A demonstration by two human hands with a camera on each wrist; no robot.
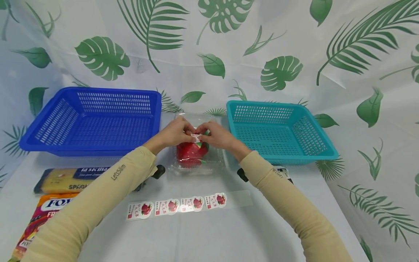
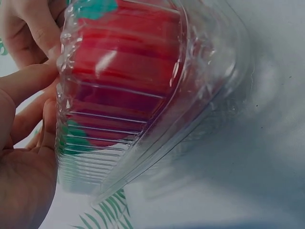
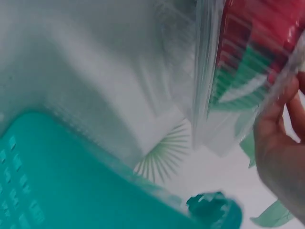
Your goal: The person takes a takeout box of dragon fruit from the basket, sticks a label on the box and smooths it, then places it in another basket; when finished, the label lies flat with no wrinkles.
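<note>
A clear plastic clamshell box (image 1: 214, 156) stands between the two baskets, with red and green contents (image 1: 193, 151) showing through it. Over its top, both hands meet at a small white sticker label (image 1: 196, 137) with red print. My left hand (image 1: 176, 131) pinches the label's left side between thumb and fingers, and my right hand (image 1: 216, 135) pinches the right side. In the left wrist view, fingertips lie along the ridged upper face of the box (image 2: 209, 62). From the right wrist, my right hand (image 3: 281, 138) shows beside the box's edge. The fingers partly cover the label.
A blue basket (image 1: 98, 151) stands at left, a teal basket (image 1: 284, 158) at right. A strip of several pomegranate stickers (image 1: 168, 206) lies in front. Left are a spaghetti pack (image 1: 62, 182) and an orange Fox's bag (image 1: 36, 222), partly under the left sleeve.
</note>
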